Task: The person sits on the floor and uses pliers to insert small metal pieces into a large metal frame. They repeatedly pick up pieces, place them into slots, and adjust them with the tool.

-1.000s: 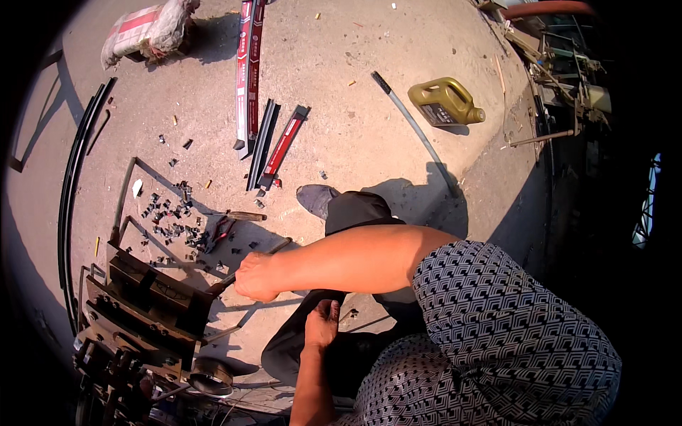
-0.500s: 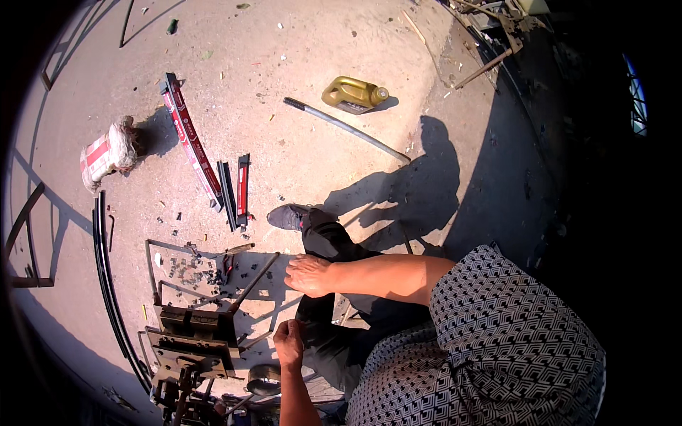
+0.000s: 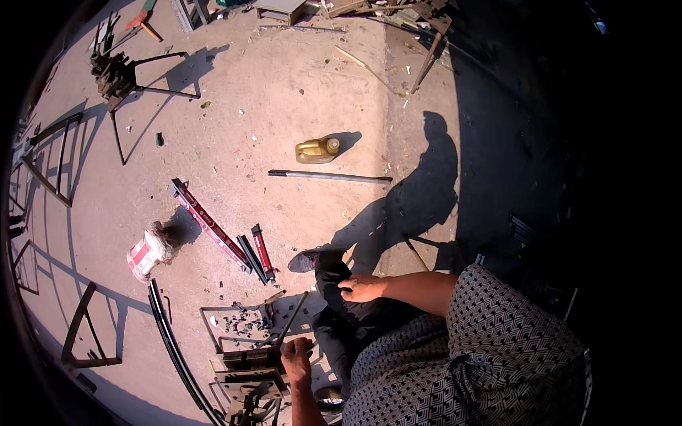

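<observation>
My left hand [image 3: 297,358] is beside a dark metal press-like fixture [image 3: 249,361], near its right side. Its fingers are curled; what they hold, if anything, is too small to make out. My right hand [image 3: 362,288] is over my dark trouser leg by the knee, its fingers bent together, and anything inside them is hidden. Many small black pieces [image 3: 245,323] lie scattered on the floor just beyond the fixture, among thin metal bars. A dark tool [image 3: 269,314] lies beside them.
Red-and-black strips [image 3: 213,231] and shorter black strips lie ahead. A white-and-red sack [image 3: 149,254] and long black strips [image 3: 172,341] are to the left. Farther off are a gold jug [image 3: 317,150], a metal rod [image 3: 330,176] and a metal stand [image 3: 117,78].
The view has swung, bringing more distant floor into sight. My right hand has drawn back from beside the fixture to my leg, its fingers curling in. My left hand stays near the fixture.
</observation>
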The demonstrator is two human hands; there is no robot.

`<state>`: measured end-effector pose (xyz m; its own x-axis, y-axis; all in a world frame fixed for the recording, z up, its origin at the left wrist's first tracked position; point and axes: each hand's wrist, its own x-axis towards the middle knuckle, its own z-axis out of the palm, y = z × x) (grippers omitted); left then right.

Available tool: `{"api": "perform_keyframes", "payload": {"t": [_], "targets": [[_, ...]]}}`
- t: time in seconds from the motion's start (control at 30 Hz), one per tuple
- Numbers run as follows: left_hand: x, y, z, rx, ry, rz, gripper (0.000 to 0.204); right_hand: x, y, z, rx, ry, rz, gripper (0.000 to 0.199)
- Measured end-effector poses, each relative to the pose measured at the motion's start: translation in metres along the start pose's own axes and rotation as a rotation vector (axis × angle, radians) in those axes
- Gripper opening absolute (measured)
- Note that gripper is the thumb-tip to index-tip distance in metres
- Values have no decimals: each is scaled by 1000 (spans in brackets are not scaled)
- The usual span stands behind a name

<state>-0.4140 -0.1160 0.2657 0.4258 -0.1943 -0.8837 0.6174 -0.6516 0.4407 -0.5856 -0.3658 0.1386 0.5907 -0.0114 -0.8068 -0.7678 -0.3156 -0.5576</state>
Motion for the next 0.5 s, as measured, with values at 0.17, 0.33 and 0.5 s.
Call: {"api": "perform_keyframes", "payload": {"t": [0.17,0.33,0.5], "targets": [[17,-36,-31,1004,257,957,19,-46,9,-17,166,41,76,62],[24,-79,-41,1661,371,1288,10,-89,47,1,257,116,139,63],[-6,-78,-41,1426,75,1299,10,-125,55,-10,244,208,268,67]]}}
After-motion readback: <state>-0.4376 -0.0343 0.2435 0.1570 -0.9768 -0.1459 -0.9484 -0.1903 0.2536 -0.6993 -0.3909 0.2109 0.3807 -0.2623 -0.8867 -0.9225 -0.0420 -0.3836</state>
